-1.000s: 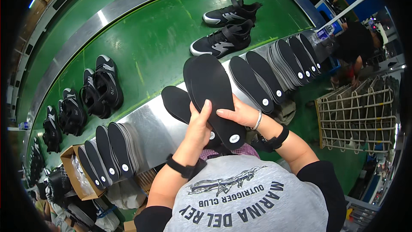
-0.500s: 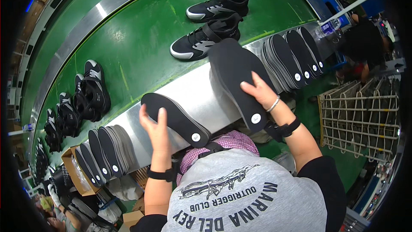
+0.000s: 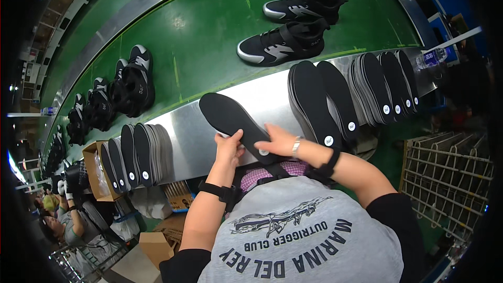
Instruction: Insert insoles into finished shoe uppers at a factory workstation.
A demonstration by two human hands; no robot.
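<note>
A small stack of black insoles (image 3: 226,112) lies tilted between my hands, above the metal ledge in front of me. My left hand (image 3: 229,149) is closed on its left edge, thumb on top and fingers curled beneath. My right hand (image 3: 283,140) grips the heel end, its fingers partly covering the round white sticker. To the right of that hand rests another black insole stack (image 3: 310,102), and beside it a further insole (image 3: 338,94). How many insoles my hands hold I cannot tell.
More insole stacks stand along the metal ledge (image 3: 183,126), at right (image 3: 373,86) and at left (image 3: 142,149). Black-and-silver shoes (image 3: 283,46) sit on the green conveyor (image 3: 204,36). An open carton (image 3: 97,170) is at left; a wire rack (image 3: 445,178) stands at right. Another person (image 3: 78,230) works lower left.
My right hand has let go of the larger insole stack, now lying at right, and moved left to the smaller stack's heel. My left hand has closed on that stack. The view has shifted.
</note>
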